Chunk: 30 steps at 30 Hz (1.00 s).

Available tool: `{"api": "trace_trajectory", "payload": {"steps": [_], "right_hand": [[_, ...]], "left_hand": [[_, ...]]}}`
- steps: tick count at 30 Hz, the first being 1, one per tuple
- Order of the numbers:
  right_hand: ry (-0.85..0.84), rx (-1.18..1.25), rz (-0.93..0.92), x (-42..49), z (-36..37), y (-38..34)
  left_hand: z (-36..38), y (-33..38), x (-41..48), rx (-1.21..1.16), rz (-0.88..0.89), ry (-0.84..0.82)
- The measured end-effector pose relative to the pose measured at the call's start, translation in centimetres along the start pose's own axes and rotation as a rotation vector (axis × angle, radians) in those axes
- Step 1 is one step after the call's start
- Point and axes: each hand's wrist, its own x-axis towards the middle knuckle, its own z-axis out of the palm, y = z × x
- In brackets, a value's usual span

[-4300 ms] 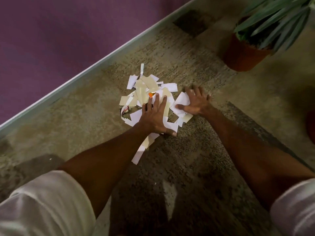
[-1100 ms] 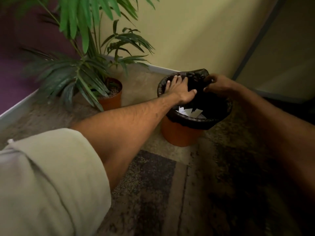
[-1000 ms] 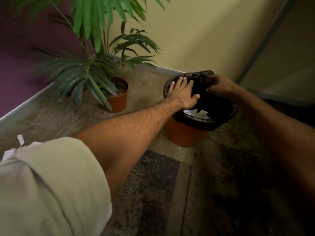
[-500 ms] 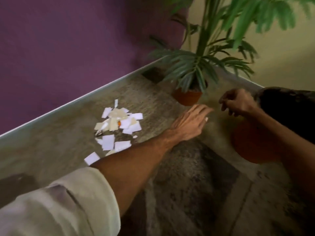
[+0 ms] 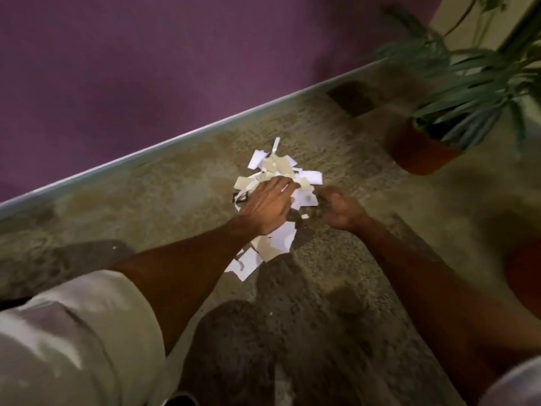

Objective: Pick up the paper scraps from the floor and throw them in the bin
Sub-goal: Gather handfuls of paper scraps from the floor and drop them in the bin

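A heap of white and cream paper scraps (image 5: 278, 168) lies on the carpet near the wall's skirting. My left hand (image 5: 268, 205) rests palm down on the middle of the heap, with its fingers stretched over the scraps. More scraps stick out below its wrist. My right hand (image 5: 341, 210) is blurred, fingers curled, at the heap's right edge next to a white scrap. Whether it grips anything does not show. Only a dark orange side of the bin (image 5: 524, 273) shows at the right edge.
A potted palm in an orange pot (image 5: 418, 153) stands at the upper right, its leaves hanging over the floor. A purple wall with pale skirting (image 5: 175, 139) runs diagonally behind the heap. The carpet (image 5: 292, 332) is patchy brown and dark.
Both hands have left the bin, swung left and come down onto the paper heap. The view has turned from the bin to the floor by the wall.
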Motion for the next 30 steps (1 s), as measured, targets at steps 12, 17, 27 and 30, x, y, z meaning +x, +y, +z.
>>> {"api": "trace_trajectory", "payload": {"steps": [12,17,27,30], "right_hand": [[0.185,-0.102,0.016,16.4,3.4,-4.1],[0.054,-0.140,-0.017,22.0,2.3,-5.6],[-0.104,-0.295,-0.085,18.0,2.8,-3.5],[-0.165,-0.280,-0.068,15.1,3.0,-3.1]], "left_hand": [[6.2,-12.4,5.6,-0.065,-0.377,-0.094],[5.7,-14.0,9.9,-0.241,-0.483,-0.296],[6.0,-11.5,7.0,-0.125,-0.352,-0.359],[6.6,-10.1,5.5,-0.092,-0.330,-0.344]]}}
